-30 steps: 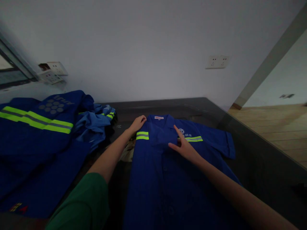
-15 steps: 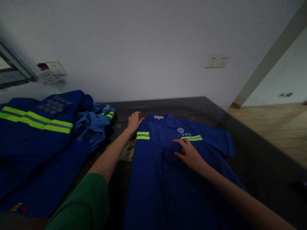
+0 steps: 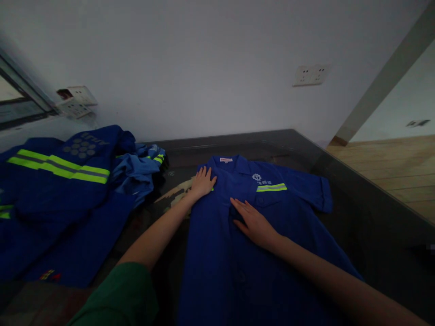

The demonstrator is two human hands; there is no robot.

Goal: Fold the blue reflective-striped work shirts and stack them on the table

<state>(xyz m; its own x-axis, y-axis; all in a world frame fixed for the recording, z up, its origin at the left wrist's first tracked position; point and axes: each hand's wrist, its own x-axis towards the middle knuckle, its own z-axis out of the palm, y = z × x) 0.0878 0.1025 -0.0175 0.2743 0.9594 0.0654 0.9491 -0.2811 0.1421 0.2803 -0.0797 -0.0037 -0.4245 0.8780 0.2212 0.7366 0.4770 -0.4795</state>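
Note:
A blue work shirt point(image 3: 210, 226) lies front up before me, its collar toward the wall. It bears a neon-yellow and grey stripe and a white gear logo on the chest. Its right-hand sleeve is spread out, while the left side is folded in. My left hand point(image 3: 203, 182) rests flat on the left shoulder area, fingers spread, covering most of the stripe there. My right hand point(image 3: 256, 224) is over the middle of the chest by the front opening, fingers stretched out and thumb apart. Neither hand grips the cloth.
On the left lies a heap of blue work clothes point(image 3: 68, 217) with neon stripes, beside a crumpled lighter-blue garment point(image 3: 134, 172). The dark glossy table point(image 3: 367, 235) meets a white wall with sockets point(image 3: 311, 75). A wooden floor point(image 3: 390, 163) shows at right.
My left hand has moved right from the shirt's shoulder edge onto its front. The right hand has shifted left and slightly down, its fingers now straighter. The camera view has tilted slightly.

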